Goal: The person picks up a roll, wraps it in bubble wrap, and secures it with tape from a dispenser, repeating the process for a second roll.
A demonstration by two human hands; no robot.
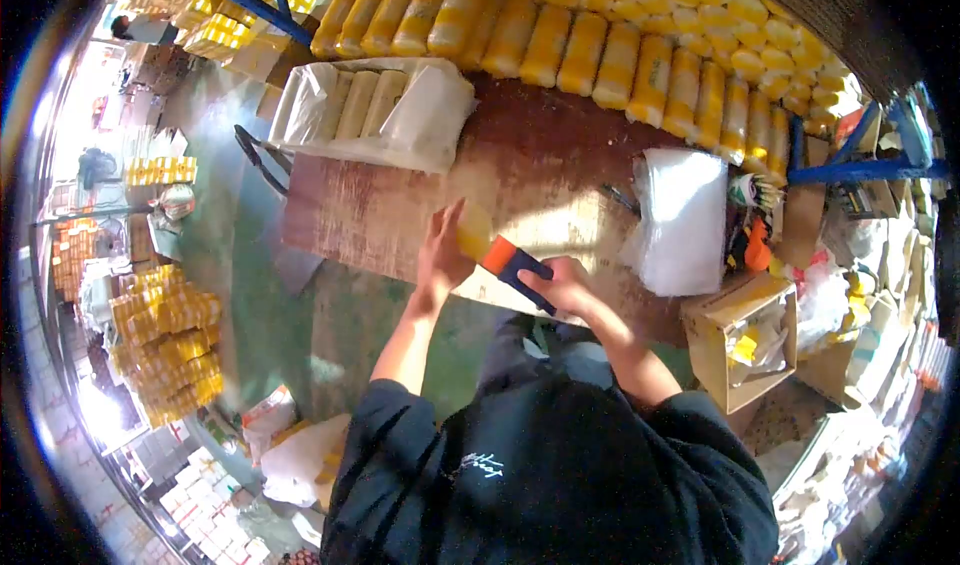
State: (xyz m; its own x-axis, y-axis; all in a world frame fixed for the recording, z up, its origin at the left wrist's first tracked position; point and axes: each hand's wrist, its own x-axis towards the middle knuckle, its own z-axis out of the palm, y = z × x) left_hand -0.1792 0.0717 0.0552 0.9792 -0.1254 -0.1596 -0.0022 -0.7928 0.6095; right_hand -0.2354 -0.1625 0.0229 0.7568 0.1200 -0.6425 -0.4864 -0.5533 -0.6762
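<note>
A hand could cross the table [350, 210] between 2 obstacles, white bin [350, 155] and white stack [685, 220].

The right hand [562, 285] grips a dark blue and orange object [528, 279].

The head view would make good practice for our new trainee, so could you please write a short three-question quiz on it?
1. Short answer: which two colours show on the object held in the right hand?

2. True or false: the cardboard box beside the table is closed at the top.

3. Multiple choice: what is at the left end of the table?
a) a stack of red trays
b) a white container with rolls in it
c) a blue bucket

Key: 1. orange and dark blue; 2. false, the cardboard box is open; 3. b.
</note>
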